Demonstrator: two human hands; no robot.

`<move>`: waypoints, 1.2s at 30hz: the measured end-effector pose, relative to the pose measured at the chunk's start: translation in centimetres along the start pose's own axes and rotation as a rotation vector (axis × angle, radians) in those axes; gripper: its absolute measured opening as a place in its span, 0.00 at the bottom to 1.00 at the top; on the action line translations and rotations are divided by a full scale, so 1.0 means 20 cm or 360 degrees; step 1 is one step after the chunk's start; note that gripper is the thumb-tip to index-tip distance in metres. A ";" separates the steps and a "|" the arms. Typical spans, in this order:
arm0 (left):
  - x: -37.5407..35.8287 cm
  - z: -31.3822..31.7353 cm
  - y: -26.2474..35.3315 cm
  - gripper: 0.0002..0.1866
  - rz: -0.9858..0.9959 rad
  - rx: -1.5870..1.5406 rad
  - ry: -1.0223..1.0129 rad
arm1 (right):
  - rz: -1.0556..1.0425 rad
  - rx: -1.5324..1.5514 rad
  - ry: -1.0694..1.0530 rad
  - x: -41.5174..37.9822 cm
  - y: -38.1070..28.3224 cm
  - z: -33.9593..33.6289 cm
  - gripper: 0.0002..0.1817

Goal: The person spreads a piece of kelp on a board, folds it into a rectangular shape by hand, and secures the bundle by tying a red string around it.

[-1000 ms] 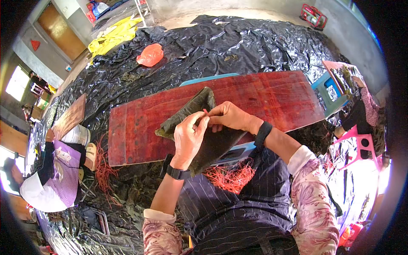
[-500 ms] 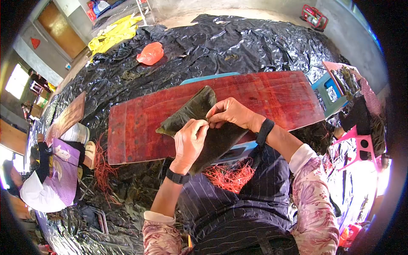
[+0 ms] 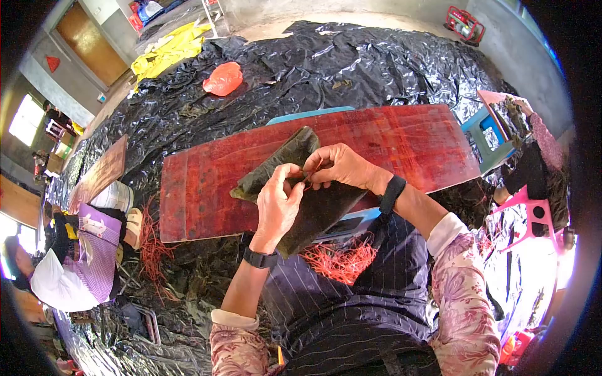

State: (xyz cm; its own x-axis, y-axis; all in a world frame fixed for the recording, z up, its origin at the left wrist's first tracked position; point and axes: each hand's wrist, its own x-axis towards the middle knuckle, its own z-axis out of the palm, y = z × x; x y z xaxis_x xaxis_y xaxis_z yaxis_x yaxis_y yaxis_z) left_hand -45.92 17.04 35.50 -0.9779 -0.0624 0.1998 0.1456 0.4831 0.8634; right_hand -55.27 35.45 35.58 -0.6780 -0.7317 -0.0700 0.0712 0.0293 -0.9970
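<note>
A dark green-brown sheet that looks like kelp (image 3: 323, 216) lies on the red wooden board (image 3: 401, 147). Its upper part is folded over into a thick flap, and its lower part hangs past the board's near edge. Over the fold, my left hand (image 3: 280, 203) and my right hand (image 3: 345, 168) meet, both closed in a pinch. A thin reddish string (image 3: 306, 178) shows between the fingertips; the fingers partly hide it. On my lap, against the dark striped apron (image 3: 401, 276), rests a bundle of red strings (image 3: 338, 260).
Black plastic sheeting (image 3: 370, 62) covers the floor. More red strings (image 3: 153, 247) hang at the board's left. One person in a purple apron (image 3: 100, 250) sits at left, another person's sleeve (image 3: 545, 141) shows at right. A pink stool (image 3: 530, 213) and an orange bag (image 3: 223, 79) are around.
My fingertips have shifted slightly, and the string between them shows more now. The fingers of my left hand have turned a little. At left, the seated person's arms have moved.
</note>
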 end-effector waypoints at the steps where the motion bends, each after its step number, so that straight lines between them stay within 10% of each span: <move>1: 0.00 0.01 -0.02 0.15 0.0001 0.0001 0.0002 | -0.0024 0.0017 -0.0003 0.00 0.00 0.01 0.08; 24: 0.02 0.10 -0.05 0.18 0.0083 -0.0188 0.0123 | -0.0243 -0.0186 0.0040 -0.01 0.00 0.06 0.07; 36: 0.01 0.08 -0.02 0.15 0.0006 -0.0303 0.0116 | -0.0706 -0.1275 0.0673 -0.01 0.09 0.17 0.06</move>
State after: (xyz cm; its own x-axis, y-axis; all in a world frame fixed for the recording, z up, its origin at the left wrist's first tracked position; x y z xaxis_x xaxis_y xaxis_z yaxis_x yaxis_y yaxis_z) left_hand -46.52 18.25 34.44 -0.9647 -0.1273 0.2305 0.1820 0.3104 0.9330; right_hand -52.39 33.33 33.94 -0.7390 -0.4903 0.4620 -0.6575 0.3757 -0.6531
